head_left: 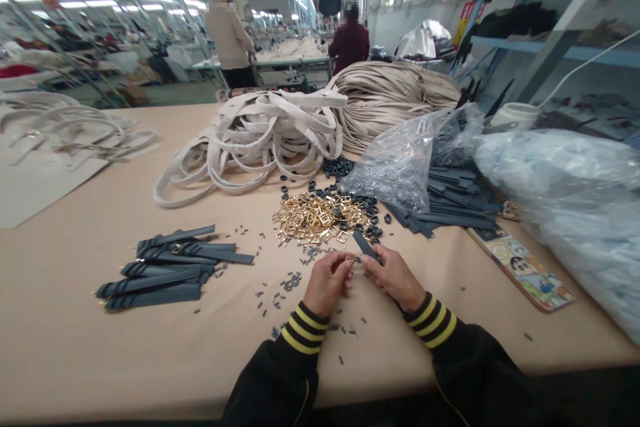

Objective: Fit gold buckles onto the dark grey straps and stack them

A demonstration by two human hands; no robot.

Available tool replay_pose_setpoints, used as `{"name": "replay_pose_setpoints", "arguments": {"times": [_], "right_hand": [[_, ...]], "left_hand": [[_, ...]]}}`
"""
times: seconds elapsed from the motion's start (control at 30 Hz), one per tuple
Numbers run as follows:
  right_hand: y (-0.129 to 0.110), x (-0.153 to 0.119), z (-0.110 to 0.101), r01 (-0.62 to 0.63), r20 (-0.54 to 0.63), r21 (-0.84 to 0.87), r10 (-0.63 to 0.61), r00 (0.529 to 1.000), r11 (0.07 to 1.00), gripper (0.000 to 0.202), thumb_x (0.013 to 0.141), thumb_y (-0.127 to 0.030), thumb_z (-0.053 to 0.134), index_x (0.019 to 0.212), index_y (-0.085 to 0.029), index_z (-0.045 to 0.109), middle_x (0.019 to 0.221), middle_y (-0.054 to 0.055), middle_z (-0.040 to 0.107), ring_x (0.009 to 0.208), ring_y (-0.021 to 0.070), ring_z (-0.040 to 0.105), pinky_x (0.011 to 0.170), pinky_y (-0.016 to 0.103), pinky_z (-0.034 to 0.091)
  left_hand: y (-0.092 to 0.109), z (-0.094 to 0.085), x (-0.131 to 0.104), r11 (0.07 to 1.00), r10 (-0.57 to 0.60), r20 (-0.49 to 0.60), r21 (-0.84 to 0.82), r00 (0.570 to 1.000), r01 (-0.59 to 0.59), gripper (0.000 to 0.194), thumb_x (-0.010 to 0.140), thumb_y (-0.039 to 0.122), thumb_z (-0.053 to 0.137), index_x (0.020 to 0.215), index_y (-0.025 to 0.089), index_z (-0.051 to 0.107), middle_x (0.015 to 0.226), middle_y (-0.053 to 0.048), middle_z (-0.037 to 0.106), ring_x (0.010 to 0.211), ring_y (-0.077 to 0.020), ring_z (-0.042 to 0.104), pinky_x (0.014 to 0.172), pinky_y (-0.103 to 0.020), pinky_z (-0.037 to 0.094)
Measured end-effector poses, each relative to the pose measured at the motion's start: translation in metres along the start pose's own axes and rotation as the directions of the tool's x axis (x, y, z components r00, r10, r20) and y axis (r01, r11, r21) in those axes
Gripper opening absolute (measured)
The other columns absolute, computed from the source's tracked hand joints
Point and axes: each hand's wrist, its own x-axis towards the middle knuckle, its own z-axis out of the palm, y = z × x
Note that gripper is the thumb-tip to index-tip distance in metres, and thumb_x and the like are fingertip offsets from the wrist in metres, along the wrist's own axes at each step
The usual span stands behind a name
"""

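Observation:
Over the near middle of the table my hands meet, fingertips almost touching. My left hand (327, 280) pinches a small gold buckle (351, 258), mostly covered by the fingers. In my right hand (395, 275) is a dark grey strap (365, 245), its free end pointing up and away to the left. The strap's other end is at the buckle; whether it passes through cannot be made out. Just beyond lies a heap of gold buckles (320, 215), with dark loops (371, 207) mixed in along its right side. Small dark pieces (290, 281) are scattered left of my hands.
Straps with buckles (170, 273) are piled at left. Pale webbing straps (255, 140) and a large beige bundle (395, 97) stand behind. On the right are loose dark straps (450, 203), a clear plastic bag (400, 160) and a phone (525, 267). Two people stand farther back.

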Motion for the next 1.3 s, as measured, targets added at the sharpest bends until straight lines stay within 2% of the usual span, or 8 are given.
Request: {"name": "replay_pose_setpoints", "arguments": {"times": [0.1, 0.23, 0.43, 0.57, 0.67, 1.0, 1.2, 1.3], "right_hand": [[0.000, 0.001, 0.001, 0.002, 0.035, -0.012, -0.001, 0.999, 1.000, 0.020, 0.079, -0.035, 0.049, 0.084, -0.016, 0.050, 0.046, -0.008, 0.042, 0.034, 0.0056, 0.034, 0.034, 0.017, 0.028], [0.001, 0.001, 0.001, 0.005, 0.046, 0.021, -0.006, 0.999, 1.000, 0.018, 0.080, -0.033, 0.047, 0.080, -0.016, 0.049, 0.045, -0.008, 0.042, 0.033, 0.0052, 0.035, 0.034, 0.016, 0.029], [0.001, 0.000, 0.000, 0.008, 0.049, 0.031, -0.010, 0.999, 0.999, 0.018, 0.080, -0.033, 0.045, 0.084, -0.016, 0.048, 0.046, -0.008, 0.042, 0.034, 0.0051, 0.034, 0.033, 0.015, 0.028], [0.001, 0.000, 0.000, 0.032, 0.083, 0.052, -0.036, 0.996, 0.998, 0.020, 0.084, -0.033, 0.039, 0.087, -0.015, 0.048, 0.054, -0.005, 0.047, 0.036, 0.0043, 0.034, 0.033, 0.014, 0.028], [0.000, 0.000, 0.001, 0.049, 0.091, 0.075, -0.056, 0.994, 0.996, 0.020, 0.086, -0.031, 0.035, 0.093, -0.015, 0.046, 0.066, -0.001, 0.054, 0.038, 0.0038, 0.037, 0.034, 0.014, 0.030], [-0.006, -0.011, -0.012, -0.025, 0.364, 0.122, -0.021, 0.931, 0.992, 0.022, 0.085, -0.032, 0.040, 0.093, -0.014, 0.051, 0.065, -0.002, 0.053, 0.035, 0.0018, 0.034, 0.031, 0.012, 0.025], [-0.006, -0.014, -0.023, -0.081, 0.491, 0.152, -0.004, 0.871, 0.985, 0.027, 0.083, -0.036, 0.043, 0.098, -0.015, 0.051, 0.068, -0.002, 0.052, 0.034, 0.0012, 0.032, 0.030, 0.012, 0.024], [-0.005, -0.013, -0.021, -0.056, 0.479, 0.142, -0.019, 0.878, 0.988, 0.026, 0.084, -0.036, 0.042, 0.094, -0.014, 0.051, 0.067, -0.002, 0.052, 0.035, 0.0012, 0.032, 0.031, 0.012, 0.023]], "left_hand": [[-0.008, 0.003, -0.002, 0.962, 0.157, -0.033, 0.233, 0.987, -0.145, 0.021, 0.080, 0.025, 0.044, 0.093, 0.014, 0.057, 0.073, -0.002, 0.051, 0.047, -0.0079, 0.048, 0.044, -0.021, 0.043], [-0.012, 0.007, -0.004, 0.846, 0.344, 0.049, 0.418, 0.938, -0.332, 0.028, 0.082, 0.016, 0.039, 0.107, 0.016, 0.051, 0.084, -0.006, 0.053, 0.069, -0.0131, 0.054, 0.063, -0.026, 0.048], [-0.003, 0.004, -0.005, 0.781, 0.470, 0.058, 0.439, 0.881, -0.445, 0.028, 0.083, 0.016, 0.040, 0.107, 0.016, 0.053, 0.086, -0.007, 0.055, 0.081, -0.0153, 0.053, 0.075, -0.029, 0.046], [-0.002, -0.002, -0.004, 0.899, 0.330, -0.079, 0.330, 0.941, -0.288, 0.023, 0.082, 0.025, 0.045, 0.097, 0.016, 0.060, 0.077, -0.004, 0.054, 0.064, -0.0126, 0.054, 0.062, -0.026, 0.049], [-0.004, -0.004, -0.003, 0.966, 0.205, -0.091, 0.179, 0.974, -0.187, 0.026, 0.081, 0.031, 0.046, 0.097, 0.016, 0.060, 0.073, -0.003, 0.051, 0.053, -0.0098, 0.052, 0.048, -0.022, 0.048], [0.006, -0.007, -0.003, 0.989, 0.147, -0.163, 0.049, 0.976, -0.141, 0.027, 0.077, 0.030, 0.050, 0.096, 0.016, 0.063, 0.073, -0.002, 0.054, 0.048, -0.0076, 0.051, 0.047, -0.022, 0.046], [0.007, -0.010, -0.003, 0.955, -0.124, 0.003, -0.272, 0.992, 0.121, 0.034, 0.070, 0.038, 0.059, 0.090, 0.010, 0.063, 0.049, 0.004, 0.048, 0.037, -0.0046, 0.041, 0.036, -0.016, 0.031], [0.009, -0.004, -0.005, 0.894, -0.179, 0.140, -0.390, 0.974, 0.220, 0.041, 0.063, 0.043, 0.065, 0.085, 0.008, 0.061, 0.047, 0.005, 0.046, 0.035, -0.0022, 0.036, 0.034, -0.014, 0.025]]}}
